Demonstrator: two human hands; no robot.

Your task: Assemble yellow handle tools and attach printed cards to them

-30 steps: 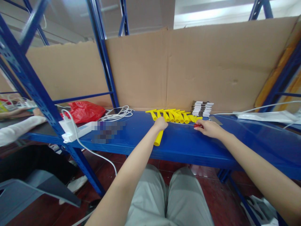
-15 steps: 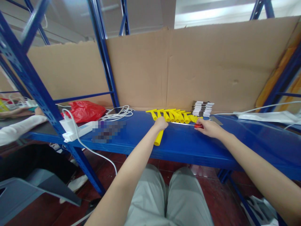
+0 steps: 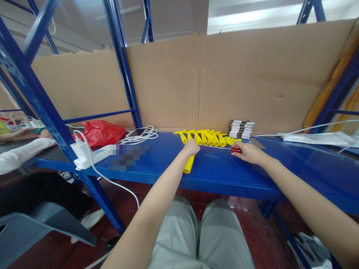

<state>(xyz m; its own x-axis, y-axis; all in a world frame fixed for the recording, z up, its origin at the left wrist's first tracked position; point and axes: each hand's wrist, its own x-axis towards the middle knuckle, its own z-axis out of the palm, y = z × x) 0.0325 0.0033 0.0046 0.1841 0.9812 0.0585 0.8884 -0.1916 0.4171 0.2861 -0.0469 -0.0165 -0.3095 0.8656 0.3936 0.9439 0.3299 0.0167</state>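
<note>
My left hand (image 3: 192,147) is closed around a yellow T-shaped plastic handle (image 3: 189,165), whose round hollow end points toward me over the blue shelf (image 3: 215,168). My right hand (image 3: 245,151) grips the red handle of a screwdriver (image 3: 236,150). Its thin metal shaft runs left across to my left hand; my fingers hide where the tip meets the yellow piece. Behind both hands lies a row of several similar yellow T-shaped handles (image 3: 207,139). A stack of small white and dark pieces (image 3: 241,130) sits behind my right hand, with a flat metal blade (image 3: 257,143) beside it.
A red plastic bag (image 3: 102,132), a coiled white cable (image 3: 144,134) and a white power strip (image 3: 97,156) lie on the left. Cardboard (image 3: 238,78) walls the back. A blue upright post (image 3: 53,93) stands left, beyond it a co-worker's sleeve (image 3: 26,154). A white packet (image 3: 316,139) lies right.
Almost nothing differs. The view has shifted very slightly, and both hands keep their places with the yellow handle and the screwdriver.
</note>
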